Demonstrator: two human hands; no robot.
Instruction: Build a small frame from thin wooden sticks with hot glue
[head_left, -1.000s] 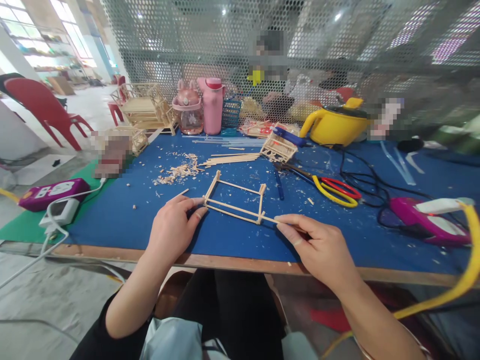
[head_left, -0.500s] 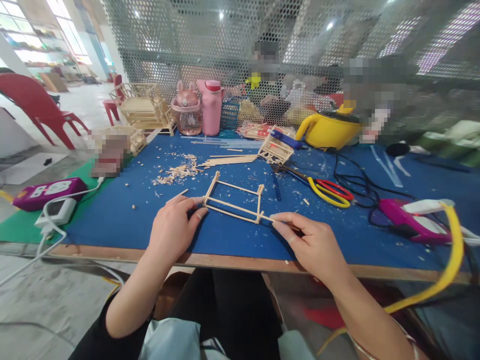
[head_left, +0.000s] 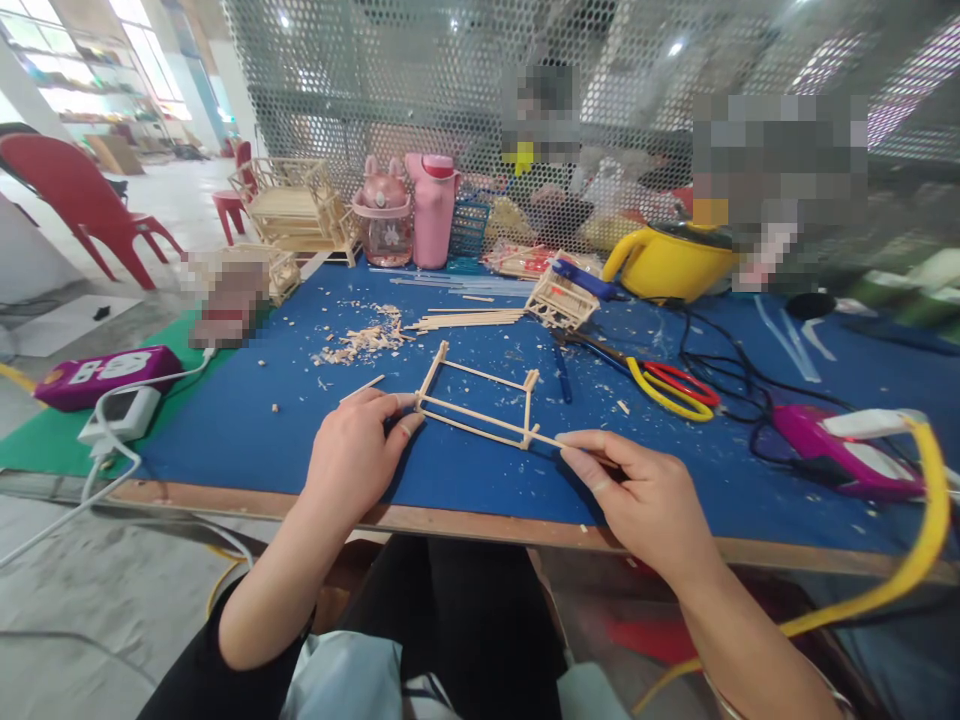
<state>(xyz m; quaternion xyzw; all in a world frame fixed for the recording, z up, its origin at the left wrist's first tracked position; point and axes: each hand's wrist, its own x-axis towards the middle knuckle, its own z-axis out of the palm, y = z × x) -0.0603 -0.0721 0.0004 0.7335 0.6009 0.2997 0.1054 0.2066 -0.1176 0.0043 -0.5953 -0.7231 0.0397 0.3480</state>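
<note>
A small frame of thin wooden sticks (head_left: 527, 408) stands on the blue table mat, with short posts at its corners. My left hand (head_left: 358, 440) pinches the frame's left near corner between thumb and forefinger. In my right hand (head_left: 637, 490) is a long wooden stick (head_left: 553, 440), held closed between thumb and fingers. This stick runs along the frame's near side and sticks out past its right corner. Its far end meets the corner at my left fingertips; whether it is fixed there I cannot tell. Beside my left hand lies a loose short stick (head_left: 361, 388).
Wood scraps (head_left: 367, 340) and a row of sticks (head_left: 469, 319) lie behind the frame. Scissors (head_left: 671, 388) with red and yellow handles are at right, near a small finished wooden piece (head_left: 562, 298), a yellow pot (head_left: 667, 265) and a purple power strip (head_left: 847, 450). Pink bottles stand behind.
The whole view has shifted slightly, so things appear a little further right. Both hands keep their hold on the frame and the stick; nothing was let go.
</note>
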